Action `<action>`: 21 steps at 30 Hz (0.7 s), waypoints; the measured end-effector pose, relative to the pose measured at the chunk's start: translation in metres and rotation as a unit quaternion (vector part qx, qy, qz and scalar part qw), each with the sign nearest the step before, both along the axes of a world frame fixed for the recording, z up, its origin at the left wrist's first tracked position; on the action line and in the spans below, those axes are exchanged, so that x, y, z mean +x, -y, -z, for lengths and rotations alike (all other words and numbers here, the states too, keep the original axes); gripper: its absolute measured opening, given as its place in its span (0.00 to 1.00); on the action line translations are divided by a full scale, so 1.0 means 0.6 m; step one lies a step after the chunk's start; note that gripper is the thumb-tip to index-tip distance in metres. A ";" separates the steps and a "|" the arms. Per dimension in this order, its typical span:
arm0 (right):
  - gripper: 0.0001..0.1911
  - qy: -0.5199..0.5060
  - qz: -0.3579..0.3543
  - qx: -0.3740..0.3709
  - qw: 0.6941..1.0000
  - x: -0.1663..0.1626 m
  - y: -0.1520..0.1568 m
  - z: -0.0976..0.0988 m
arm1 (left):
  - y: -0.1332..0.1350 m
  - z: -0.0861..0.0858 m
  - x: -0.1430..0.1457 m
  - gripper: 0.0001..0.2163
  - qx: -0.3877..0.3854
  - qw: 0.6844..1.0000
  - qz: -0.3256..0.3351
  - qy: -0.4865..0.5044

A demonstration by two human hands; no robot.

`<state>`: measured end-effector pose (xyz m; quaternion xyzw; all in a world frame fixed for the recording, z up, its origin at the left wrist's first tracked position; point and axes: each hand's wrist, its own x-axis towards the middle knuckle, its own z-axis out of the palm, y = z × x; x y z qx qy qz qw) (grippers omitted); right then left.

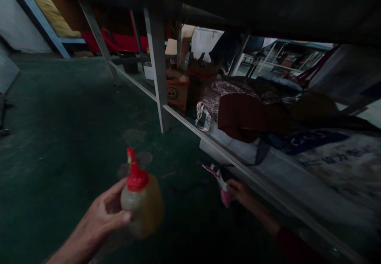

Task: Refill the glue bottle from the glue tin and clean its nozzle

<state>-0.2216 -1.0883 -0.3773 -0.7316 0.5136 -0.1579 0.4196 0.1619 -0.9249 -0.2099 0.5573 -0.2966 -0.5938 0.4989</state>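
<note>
**2 hands, 2 finds low beside a cluttered table**

Seen from near floor level, the left hand [99, 216] is wrapped round a small plastic bottle [144, 208] of cloudy yellowish liquid. The thumb lies across the front and the fingers curl behind the bottle's rounded body. It is held upright in mid-air above the dark green floor [59, 137], with its red cap [136, 176] and nozzle on top, an angle that would likely keep the contents from running out.

Well apart to the right, the right hand [242, 192] is down close to the floor. Its fingertips are closed on a crumpled pink-and-white packet [222, 182], pinched by one end so the rest sticks up and away. In this dim light the exact grip is hard to read.

The packet sits just beside the metal rail [190, 125] that runs along the table's base from a grey table leg [157, 77]. Behind that rail the space is packed: a cardboard box [177, 93], a dark red cloth bundle [247, 117] and a printed sack [327, 161] lie pressed together, probably stowed there to keep the floor free.
</note>
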 end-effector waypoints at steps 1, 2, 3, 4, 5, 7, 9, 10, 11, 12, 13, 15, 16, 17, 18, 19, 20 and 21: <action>0.16 0.022 -0.003 0.007 1.000 0.004 -0.008 -0.023 | 0.012 0.000 -0.015 0.38 -0.010 0.999 0.027 -0.022; 0.18 0.042 -0.004 0.015 0.999 0.010 -0.017 -0.047 | 0.023 0.000 -0.028 0.37 -0.025 0.997 0.064 -0.043; 0.20 0.061 -0.003 0.021 0.998 0.019 -0.028 -0.071 | 0.032 0.002 -0.041 0.36 -0.041 0.991 0.108 -0.065; 0.21 0.078 0.000 0.026 0.997 0.029 -0.040 -0.097 | 0.041 0.004 -0.052 0.35 -0.057 0.983 0.155 -0.083; 0.22 0.092 0.003 0.033 0.995 0.042 -0.052 -0.123 | 0.048 0.006 -0.063 0.35 -0.074 0.972 0.200 -0.101; 0.21 0.118 0.008 0.047 0.992 0.068 -0.078 -0.173 | 0.061 0.009 -0.083 0.34 -0.105 0.950 0.261 -0.133; 0.19 0.144 0.011 0.052 0.988 0.093 -0.101 -0.216 | 0.068 0.010 -0.099 0.33 -0.123 0.933 0.297 -0.163; 0.18 0.156 0.015 0.048 0.987 0.104 -0.110 -0.233 | 0.071 0.010 -0.106 0.32 -0.127 0.925 0.313 -0.176; 0.18 0.165 0.022 0.040 0.985 0.113 -0.119 -0.246 | 0.072 0.009 -0.112 0.31 -0.127 0.918 0.326 -0.186; 0.17 0.171 0.029 0.032 0.984 0.122 -0.127 -0.257 | 0.072 0.008 -0.117 0.31 -0.124 0.914 0.335 -0.192; 0.17 0.177 0.039 0.023 0.983 0.130 -0.134 -0.264 | 0.072 0.007 -0.123 0.30 -0.123 0.912 0.341 -0.194; 0.16 0.188 0.056 0.004 0.980 0.143 -0.144 -0.272 | 0.072 0.005 -0.132 0.29 -0.128 0.912 0.340 -0.190; 0.16 0.193 0.064 -0.005 0.979 0.147 -0.148 -0.273 | 0.073 0.004 -0.136 0.28 -0.132 0.915 0.334 -0.182; 0.16 0.199 0.073 -0.013 0.977 0.149 -0.151 -0.273 | 0.073 0.004 -0.138 0.27 -0.132 0.920 0.325 -0.172; 0.16 0.204 0.084 -0.018 0.975 0.150 -0.153 -0.272 | 0.074 0.004 -0.140 0.26 -0.126 0.925 0.320 -0.165; 0.16 0.208 0.096 -0.019 0.973 0.149 -0.153 -0.270 | 0.074 0.005 -0.140 0.26 -0.112 0.929 0.314 -0.161; 0.17 0.213 0.106 -0.015 0.971 0.147 -0.153 -0.267 | 0.074 0.006 -0.138 0.26 -0.094 0.931 0.310 -0.167; 0.17 0.220 0.116 -0.007 0.969 0.143 -0.151 -0.263 | 0.073 0.006 -0.135 0.27 -0.076 0.931 0.307 -0.181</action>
